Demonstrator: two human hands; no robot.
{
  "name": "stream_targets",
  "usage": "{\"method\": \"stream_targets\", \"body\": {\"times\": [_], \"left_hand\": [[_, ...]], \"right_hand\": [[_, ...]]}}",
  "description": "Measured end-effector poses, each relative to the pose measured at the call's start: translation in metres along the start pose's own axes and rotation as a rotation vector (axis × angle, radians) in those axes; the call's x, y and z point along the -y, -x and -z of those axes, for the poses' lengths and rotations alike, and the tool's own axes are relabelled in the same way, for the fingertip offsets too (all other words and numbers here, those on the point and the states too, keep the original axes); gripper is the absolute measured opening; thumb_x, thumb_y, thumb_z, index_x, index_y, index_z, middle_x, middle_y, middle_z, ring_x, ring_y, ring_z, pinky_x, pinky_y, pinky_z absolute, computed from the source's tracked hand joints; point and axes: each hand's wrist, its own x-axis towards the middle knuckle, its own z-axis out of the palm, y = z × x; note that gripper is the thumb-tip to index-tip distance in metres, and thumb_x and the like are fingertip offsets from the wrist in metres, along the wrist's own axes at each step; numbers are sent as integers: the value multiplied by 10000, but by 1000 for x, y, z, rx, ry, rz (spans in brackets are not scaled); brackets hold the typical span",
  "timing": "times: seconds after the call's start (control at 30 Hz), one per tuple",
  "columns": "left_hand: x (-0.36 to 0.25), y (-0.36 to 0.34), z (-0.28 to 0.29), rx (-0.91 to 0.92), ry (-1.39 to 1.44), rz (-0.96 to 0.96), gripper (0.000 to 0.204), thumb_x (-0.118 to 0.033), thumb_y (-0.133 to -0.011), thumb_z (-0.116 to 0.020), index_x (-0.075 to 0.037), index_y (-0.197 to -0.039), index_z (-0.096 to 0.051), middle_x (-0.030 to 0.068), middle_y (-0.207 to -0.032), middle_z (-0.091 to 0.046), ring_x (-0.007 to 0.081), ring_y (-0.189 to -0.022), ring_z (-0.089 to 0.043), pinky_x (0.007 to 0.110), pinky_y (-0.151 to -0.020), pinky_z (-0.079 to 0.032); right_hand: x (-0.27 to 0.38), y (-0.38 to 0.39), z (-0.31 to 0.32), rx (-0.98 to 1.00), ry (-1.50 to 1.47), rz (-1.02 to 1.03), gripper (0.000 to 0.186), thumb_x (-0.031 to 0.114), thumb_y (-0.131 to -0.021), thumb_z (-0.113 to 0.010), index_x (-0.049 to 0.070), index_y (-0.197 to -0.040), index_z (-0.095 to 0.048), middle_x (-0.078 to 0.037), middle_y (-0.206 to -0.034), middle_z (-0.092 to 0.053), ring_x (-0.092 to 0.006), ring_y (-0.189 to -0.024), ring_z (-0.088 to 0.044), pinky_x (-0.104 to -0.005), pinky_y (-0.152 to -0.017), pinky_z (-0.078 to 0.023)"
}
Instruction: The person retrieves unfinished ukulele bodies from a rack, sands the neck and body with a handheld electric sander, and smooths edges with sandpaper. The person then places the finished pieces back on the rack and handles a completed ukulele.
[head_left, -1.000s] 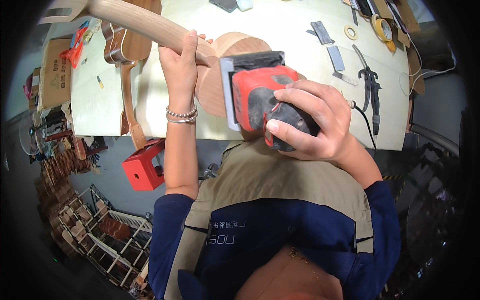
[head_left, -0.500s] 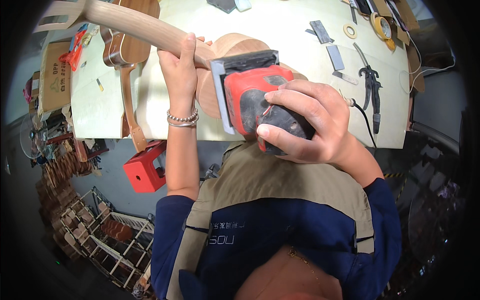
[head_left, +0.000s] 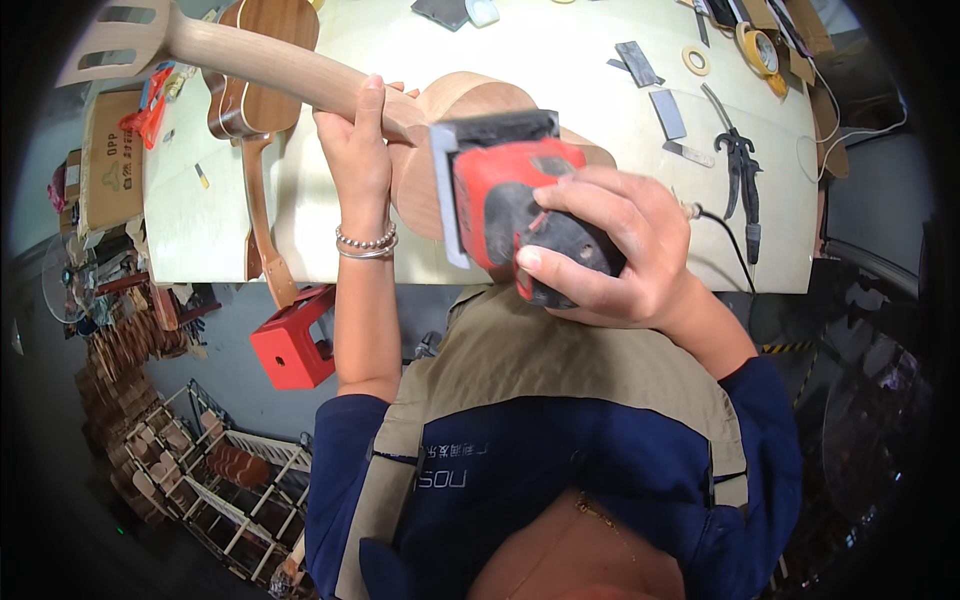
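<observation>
Small guitar-shaped instrument of pale bare wood [head_left: 415, 180]: neck [head_left: 285, 66] joined, headstock [head_left: 120, 38] slotted, no strings seen; sanding left cannot be judged.
It is held over the near edge of the pale flat table [head_left: 590, 60], neck enclosed by the left hand [head_left: 354, 145], thumb on top, fingers curled behind. The boxy red-and-black power sander [head_left: 515, 195] is gripped by the right hand [head_left: 635, 235], thumb and fingers parted around its housing; pad contact is hidden.

1. Your unfinished instrument [head_left: 330, 85] is pale bare wood, matt and smooth.
2. Your sander [head_left: 500, 180] looks like red and black plastic, the black scuffed.
3. The guitar [head_left: 270, 108] at far left is glossy brown wood.
4. Your apron [head_left: 580, 355] is matt, creased cloth.
5. Your bracelets [head_left: 366, 241] are shiny metal.
6. The carton [head_left: 112, 170] at left is dull cardboard.
</observation>
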Motion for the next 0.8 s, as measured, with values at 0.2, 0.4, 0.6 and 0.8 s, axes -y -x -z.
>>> {"method": "stream_targets", "body": {"times": [0.2,0.4,0.6,0.8], "left_hand": [[4,1,2,10,10,8,200,-109,-869,-543,67,-904,-456,164,-824,-599,217,-730,-629,303,-634,-522],[-3,3,-9,8,1,-7,191,-109,-867,-548,69,-873,-478,165,-817,-597,222,-733,-631,307,-631,-521],[3,0,-4,-13,-10,11,237,-130,-868,-554,90,-895,-467,191,-841,-595,238,-746,-632,313,-645,-526],[4,5,16,-116,5,46,258,-141,-875,-534,94,-926,-441,222,-879,-582,260,-764,-632,333,-655,-535]], "right_hand": [[-4,34,2,-30,10,-83,494,117,-533,-751,197,-989,-576,-122,-959,-587,-272,-757,-600,-326,-602,-500],[-20,16,4,-140,63,-9,336,197,-575,-714,275,-886,-616,-32,-906,-608,-201,-728,-589,-272,-548,-473],[-28,16,11,-38,5,97,317,141,-631,-698,232,-920,-605,-84,-938,-605,-233,-729,-604,-280,-564,-490],[-81,-16,28,-213,184,-198,440,162,-549,-745,196,-970,-620,-75,-970,-562,-250,-836,-556,-327,-697,-477]]}}
